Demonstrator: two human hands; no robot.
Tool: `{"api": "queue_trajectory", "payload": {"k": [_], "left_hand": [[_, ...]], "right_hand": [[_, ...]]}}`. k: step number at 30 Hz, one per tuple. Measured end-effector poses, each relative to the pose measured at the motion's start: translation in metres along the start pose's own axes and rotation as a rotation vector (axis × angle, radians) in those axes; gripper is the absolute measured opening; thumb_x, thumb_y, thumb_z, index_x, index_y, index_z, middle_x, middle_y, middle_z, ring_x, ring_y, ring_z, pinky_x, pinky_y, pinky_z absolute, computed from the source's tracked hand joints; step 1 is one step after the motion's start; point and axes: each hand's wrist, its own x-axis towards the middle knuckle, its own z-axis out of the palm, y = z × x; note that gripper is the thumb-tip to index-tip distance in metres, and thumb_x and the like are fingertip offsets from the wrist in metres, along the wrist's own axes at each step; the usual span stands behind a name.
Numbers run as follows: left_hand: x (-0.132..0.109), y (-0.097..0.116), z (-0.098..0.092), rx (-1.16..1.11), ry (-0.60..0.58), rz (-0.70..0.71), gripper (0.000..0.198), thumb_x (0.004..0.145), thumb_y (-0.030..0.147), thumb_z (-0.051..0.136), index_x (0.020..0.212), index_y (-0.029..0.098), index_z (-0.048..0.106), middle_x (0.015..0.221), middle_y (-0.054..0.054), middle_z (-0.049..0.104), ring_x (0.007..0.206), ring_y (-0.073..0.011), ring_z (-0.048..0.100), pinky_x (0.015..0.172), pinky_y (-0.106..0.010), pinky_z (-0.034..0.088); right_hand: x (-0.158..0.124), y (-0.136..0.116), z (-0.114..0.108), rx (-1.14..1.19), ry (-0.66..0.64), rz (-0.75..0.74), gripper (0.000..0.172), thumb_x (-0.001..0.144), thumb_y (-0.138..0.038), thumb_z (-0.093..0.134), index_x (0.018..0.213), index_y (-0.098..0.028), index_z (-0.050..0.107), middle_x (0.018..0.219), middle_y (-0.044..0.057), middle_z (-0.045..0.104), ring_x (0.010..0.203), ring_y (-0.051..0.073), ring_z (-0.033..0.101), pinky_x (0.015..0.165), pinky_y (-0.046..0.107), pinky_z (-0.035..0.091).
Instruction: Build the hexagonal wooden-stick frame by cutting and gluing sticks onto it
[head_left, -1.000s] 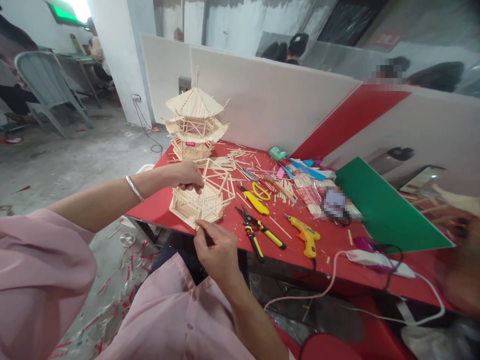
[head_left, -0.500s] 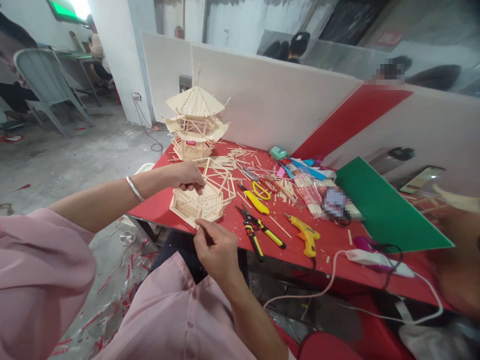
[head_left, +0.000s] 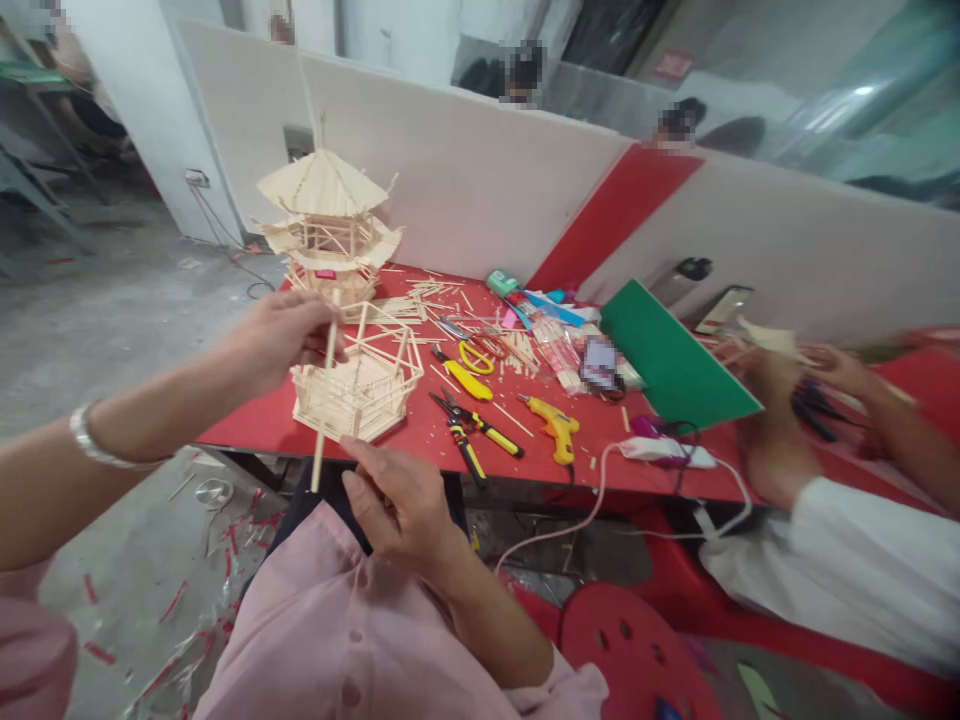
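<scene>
My left hand (head_left: 277, 338) is closed on a long thin wooden stick (head_left: 324, 410), held nearly upright in front of a low six-sided stick frame (head_left: 360, 385) on the red table (head_left: 247, 430). The stick's lower end hangs past the table's front edge. My right hand (head_left: 394, 498) hovers just below that edge, in front of the frame, palm up, fingers loosely apart and holding nothing. A finished stick pagoda (head_left: 326, 225) stands behind the frame at the table's back left.
Black-and-yellow pliers (head_left: 469, 445), yellow scissors (head_left: 469, 368), a yellow glue gun (head_left: 556, 430) with its cable, loose sticks and a green board (head_left: 675, 365) lie to the right. A co-worker's hands (head_left: 780, 410) and white sleeve (head_left: 832, 560) work at the far right. A red stool (head_left: 637, 650) stands below.
My left hand has left the frame's top and now grips a long stick upright. My right hand has opened from its pinch. The view has swung right, revealing the co-worker.
</scene>
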Motion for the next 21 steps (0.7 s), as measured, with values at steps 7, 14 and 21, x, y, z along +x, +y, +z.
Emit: {"api": "queue_trajectory", "payload": {"k": [7,14,21], "left_hand": [[-0.012,0.019,-0.036,-0.081,0.201,0.18,0.009,0.076,0.01,0.059,0.076,0.019,0.055,0.056,0.003,0.047,0.045,-0.007,0.043,0.039,-0.018,0.026],[-0.005,-0.01,-0.072,0.0,0.307,0.206,0.007,0.07,0.014,0.068,0.074,0.017,0.063,0.057,0.002,0.051,0.047,-0.0069,0.041,0.041,-0.019,0.025],[0.05,-0.03,-0.075,0.13,0.371,0.278,0.006,0.07,0.02,0.068,0.074,0.016,0.066,0.053,0.004,0.054,0.043,-0.0067,0.04,0.042,-0.021,0.028]], "right_hand": [[0.018,0.091,-0.068,-0.593,-0.139,0.545,0.027,0.093,-0.031,0.048,0.102,-0.025,0.073,0.1,0.004,0.074,0.091,0.016,0.067,0.078,0.025,0.047],[0.015,0.141,-0.126,-0.662,-0.319,0.702,0.028,0.088,-0.031,0.052,0.097,-0.021,0.076,0.097,0.009,0.076,0.091,0.022,0.068,0.074,0.027,0.044],[0.053,0.201,-0.16,-0.507,-0.551,0.723,0.024,0.085,-0.031,0.06,0.1,-0.02,0.076,0.099,0.001,0.076,0.089,0.016,0.068,0.076,0.021,0.047]]}}
